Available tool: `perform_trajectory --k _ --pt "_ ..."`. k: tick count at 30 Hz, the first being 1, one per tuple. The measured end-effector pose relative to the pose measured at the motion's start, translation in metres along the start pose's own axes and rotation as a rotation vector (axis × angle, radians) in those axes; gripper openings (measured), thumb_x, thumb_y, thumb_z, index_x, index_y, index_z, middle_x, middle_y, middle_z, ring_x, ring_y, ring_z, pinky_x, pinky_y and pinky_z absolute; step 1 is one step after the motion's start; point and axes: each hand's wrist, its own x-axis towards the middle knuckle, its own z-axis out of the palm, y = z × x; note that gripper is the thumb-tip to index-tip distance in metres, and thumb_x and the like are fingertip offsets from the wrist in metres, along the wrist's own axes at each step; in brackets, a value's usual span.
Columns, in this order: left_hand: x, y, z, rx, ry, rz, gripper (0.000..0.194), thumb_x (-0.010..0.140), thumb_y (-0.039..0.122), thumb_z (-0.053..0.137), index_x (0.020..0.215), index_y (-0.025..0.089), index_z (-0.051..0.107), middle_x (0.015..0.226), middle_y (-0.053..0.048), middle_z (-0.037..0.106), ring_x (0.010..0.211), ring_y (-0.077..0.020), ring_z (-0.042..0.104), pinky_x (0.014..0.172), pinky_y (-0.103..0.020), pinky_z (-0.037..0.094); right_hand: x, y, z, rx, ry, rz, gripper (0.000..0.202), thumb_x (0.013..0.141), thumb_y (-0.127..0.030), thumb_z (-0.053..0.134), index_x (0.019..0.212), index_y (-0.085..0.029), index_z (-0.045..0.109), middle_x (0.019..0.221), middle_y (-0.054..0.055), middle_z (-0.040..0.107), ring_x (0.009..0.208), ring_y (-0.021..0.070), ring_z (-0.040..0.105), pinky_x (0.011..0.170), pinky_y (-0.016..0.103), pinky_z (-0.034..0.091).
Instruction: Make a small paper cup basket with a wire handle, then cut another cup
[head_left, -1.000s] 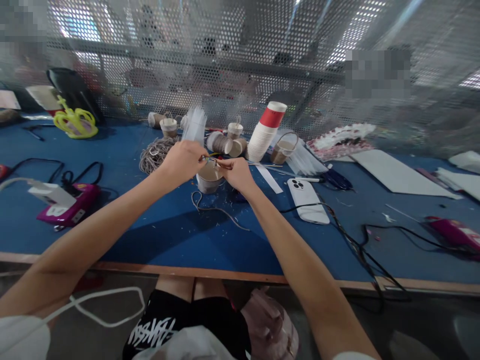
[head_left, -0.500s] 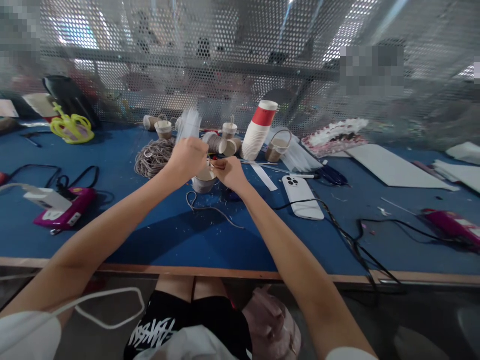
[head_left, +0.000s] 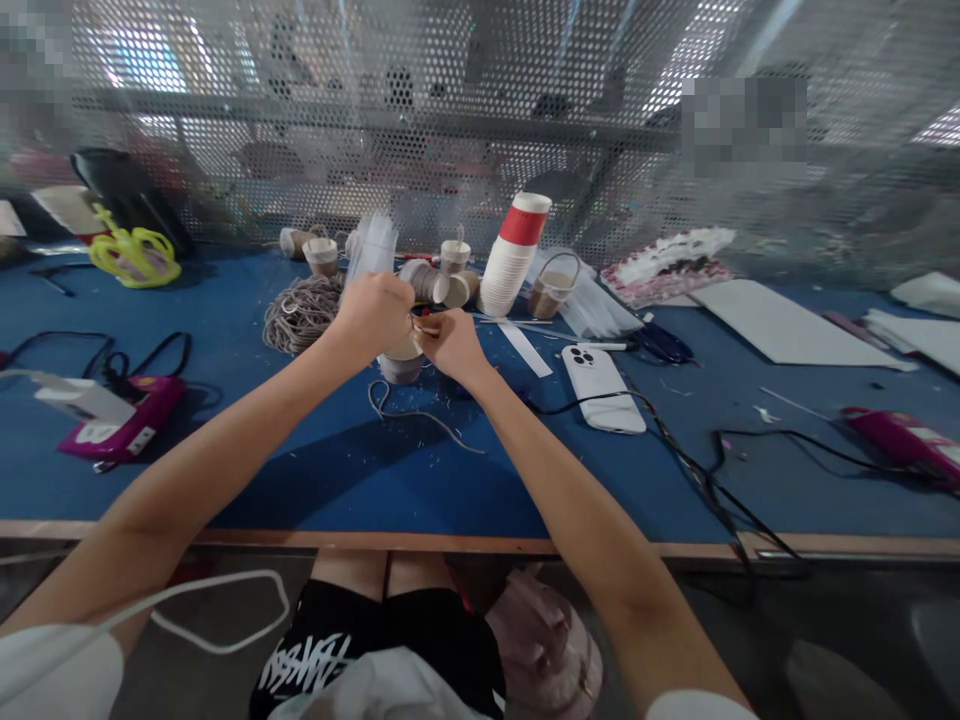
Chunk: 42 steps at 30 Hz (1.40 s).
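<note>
Grip: left hand (head_left: 377,305) and right hand (head_left: 454,345) pinched closed (on what, can't tell); light pressure should spare the cup (head_left: 400,370).

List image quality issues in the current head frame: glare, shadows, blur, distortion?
Head view: bright glare streaks behind the perforated screen; soft arm shadows on the blue table; wide-angle stretch toward the edges, forearms elongated; background hazy, two patches pixelated; fine detail between the left hand and right hand too small and soft to make out.
</note>
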Motion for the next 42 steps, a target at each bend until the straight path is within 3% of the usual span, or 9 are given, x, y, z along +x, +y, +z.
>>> perform_trajectory --k 4,13,20,22,24,28,30,35,42 --pt "0.002 0.003 0.003 -0.026 0.012 -0.035 0.036 0.082 0.015 0.042 0.101 0.008 0.071 0.100 -0.019 0.071 0.098 -0.0311 0.066 0.081 -0.038 0.047 -0.001 -0.005 -0.002 -0.030 -0.012 0.034 0.024 0.076 -0.010 0.054 0.084 -0.005 0.076 0.073 0.013 0.071 0.070 0.0192 0.062 0.058 0.027 0.036" --pt "0.003 0.005 0.009 -0.182 0.082 -0.084 0.026 0.080 0.015 0.050 0.091 0.008 0.072 0.089 -0.014 0.070 0.089 -0.0276 0.064 0.076 -0.036 0.045 -0.006 -0.014 -0.002 -0.130 -0.014 0.048 0.023 0.076 -0.006 0.052 0.083 -0.009 0.074 0.081 0.016 0.073 0.077 0.0233 0.065 0.066 0.030 0.042" --pt "0.003 -0.011 -0.001 -0.147 0.098 0.044 0.023 0.080 0.018 0.049 0.085 0.013 0.071 0.083 -0.009 0.070 0.085 -0.0214 0.063 0.074 -0.030 0.045 -0.003 -0.006 0.002 -0.020 0.022 0.098 0.023 0.078 -0.010 0.056 0.091 -0.012 0.075 0.089 0.015 0.075 0.089 0.0262 0.068 0.073 0.030 0.048" --pt "0.003 -0.025 -0.009 -0.195 0.038 0.088 0.019 0.074 0.024 0.062 0.087 0.013 0.070 0.084 -0.008 0.071 0.084 -0.0206 0.063 0.077 -0.029 0.045 -0.003 -0.005 0.004 -0.011 0.030 0.094 0.023 0.078 -0.011 0.057 0.092 -0.013 0.075 0.089 0.015 0.075 0.089 0.0257 0.068 0.075 0.030 0.049" --pt "0.006 -0.040 -0.015 -0.263 -0.113 0.088 0.028 0.070 0.038 0.069 0.085 0.014 0.070 0.081 -0.008 0.071 0.079 -0.0200 0.063 0.073 -0.028 0.046 -0.003 -0.005 0.005 -0.011 0.031 0.091 0.022 0.078 -0.011 0.058 0.090 -0.012 0.075 0.088 0.015 0.075 0.087 0.0252 0.069 0.076 0.030 0.049" --pt "0.017 -0.055 -0.010 -0.630 -0.315 0.024 0.051 0.087 0.054 0.039 0.081 0.014 0.070 0.078 -0.011 0.071 0.070 -0.0175 0.066 0.063 -0.025 0.046 -0.004 -0.007 0.005 0.018 0.040 0.095 0.019 0.078 -0.010 0.057 0.086 -0.012 0.075 0.087 0.014 0.075 0.085 0.0240 0.069 0.073 0.029 0.048" --pt "0.022 -0.054 -0.003 -0.751 -0.353 0.036 0.055 0.089 0.052 0.032 0.082 0.014 0.072 0.079 -0.012 0.073 0.070 -0.0170 0.067 0.060 -0.024 0.046 -0.005 -0.008 0.004 0.021 0.029 0.108 0.017 0.079 -0.011 0.057 0.081 -0.012 0.074 0.082 0.013 0.074 0.081 0.0230 0.067 0.069 0.029 0.046" --pt "0.027 -0.045 0.009 -0.811 -0.354 0.053 0.038 0.081 0.039 0.044 0.081 0.017 0.075 0.085 -0.010 0.075 0.076 -0.0172 0.067 0.061 -0.024 0.046 -0.006 -0.009 0.003 -0.013 0.013 0.104 0.016 0.076 -0.010 0.056 0.071 -0.012 0.071 0.072 0.011 0.071 0.073 0.0201 0.063 0.063 0.028 0.040" --pt "0.024 -0.033 0.013 -0.933 -0.321 -0.083 0.030 0.080 0.028 0.046 0.077 0.015 0.073 0.083 -0.009 0.075 0.076 -0.0168 0.066 0.063 -0.026 0.048 -0.006 -0.005 0.002 0.030 0.014 0.047 0.018 0.074 -0.011 0.054 0.073 -0.013 0.072 0.067 0.008 0.068 0.071 0.0182 0.061 0.062 0.026 0.038"
